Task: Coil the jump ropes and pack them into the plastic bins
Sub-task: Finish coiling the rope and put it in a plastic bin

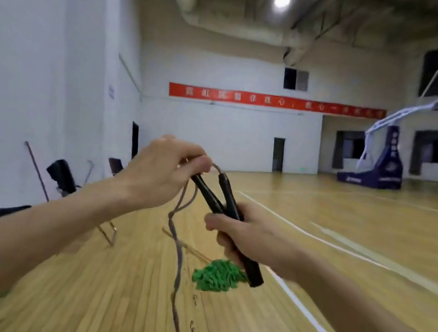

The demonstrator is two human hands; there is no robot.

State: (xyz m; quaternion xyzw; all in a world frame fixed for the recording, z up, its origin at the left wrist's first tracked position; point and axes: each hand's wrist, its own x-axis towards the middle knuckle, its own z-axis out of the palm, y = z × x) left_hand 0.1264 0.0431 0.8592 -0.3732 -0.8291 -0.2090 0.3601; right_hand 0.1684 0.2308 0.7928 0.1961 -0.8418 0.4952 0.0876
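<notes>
The step in hand looks like the start of coiling one jump rope (179, 257): the ends are gathered, but no loops are made yet.

The right hand (247, 236), at centre right of the frame, grips both black handles (224, 195) together. Its fingers (224, 242) are curled tight round them. The handles spread in a narrow V above the fist, and one butt end sticks out below it.

The left hand (162, 171), just left of centre, pinches the grey cord where it leaves the handle tops, fingers (201, 163) bent round it. From there the cord hangs down through the middle of the frame in a double strand. Lower down it reads as one line running to the bottom edge, over the wooden floor (106, 291). Whether its far part lies on the floor I cannot tell.

A green mop (217, 276) lies on the floor below the right hand. A dark folding chair (62, 175) stands by the wall at left. A red banner (276, 101) hangs on the far wall and a basketball stand (381, 163) is at right. No plastic bin is in view.

The next move, as I judge it, calls for the left hand to slide down the cord and bring even loops up to the handles. The right hand would keep the handles steady. The cord looks limp and may twist, so each loop needs laying flat. After that a bin has to be found.
</notes>
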